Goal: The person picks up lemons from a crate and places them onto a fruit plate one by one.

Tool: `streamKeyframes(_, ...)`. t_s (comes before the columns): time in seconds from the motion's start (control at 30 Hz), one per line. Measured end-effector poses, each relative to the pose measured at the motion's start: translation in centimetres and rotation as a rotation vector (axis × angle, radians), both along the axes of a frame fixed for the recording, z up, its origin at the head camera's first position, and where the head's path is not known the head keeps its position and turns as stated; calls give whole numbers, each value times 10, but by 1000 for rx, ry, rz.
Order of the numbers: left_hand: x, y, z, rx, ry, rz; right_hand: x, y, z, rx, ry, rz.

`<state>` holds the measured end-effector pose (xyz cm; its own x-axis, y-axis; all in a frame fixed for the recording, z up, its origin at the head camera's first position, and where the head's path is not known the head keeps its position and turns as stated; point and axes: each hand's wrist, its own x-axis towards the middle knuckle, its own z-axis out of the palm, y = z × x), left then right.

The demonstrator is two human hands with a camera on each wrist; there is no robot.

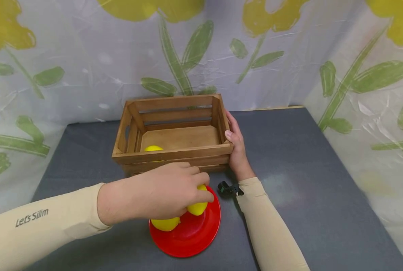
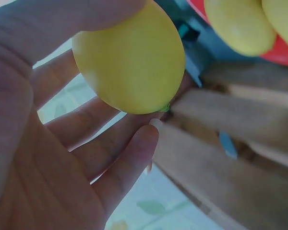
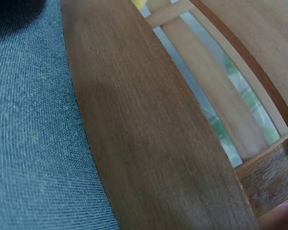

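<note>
My left hand (image 1: 167,188) reaches over a red plate (image 1: 191,248). Between its thumb and fingers it holds a yellow lemon (image 2: 129,62) with a small green tip, close beside the crate's slats in the left wrist view. Two more lemons (image 2: 240,26) lie on the plate there; in the head view the hand partly covers them. A slatted wooden crate (image 1: 174,152) stands behind the plate, one lemon (image 1: 153,148) inside near its front left. My right hand (image 1: 237,146) grips the crate's right end, thumb over the rim.
A dark grey table (image 1: 296,169) extends to both sides of the crate. Behind and beside it hang pale sheets (image 1: 113,67) with printed yellow flowers. On the right wrist sits a small black device (image 1: 229,189).
</note>
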<state>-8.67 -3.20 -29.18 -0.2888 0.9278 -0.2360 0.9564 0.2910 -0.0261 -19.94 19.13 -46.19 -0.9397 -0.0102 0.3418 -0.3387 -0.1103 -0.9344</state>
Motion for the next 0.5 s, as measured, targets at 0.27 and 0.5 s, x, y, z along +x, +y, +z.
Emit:
streamKeyframes(0.27,13,7,-25,-61,-18,-5,0,-1,0,-2,-9,-13)
streamKeyframes(0.5,21,8,-50,-72,-80,26,-1,-1,1,7,-19,-21)
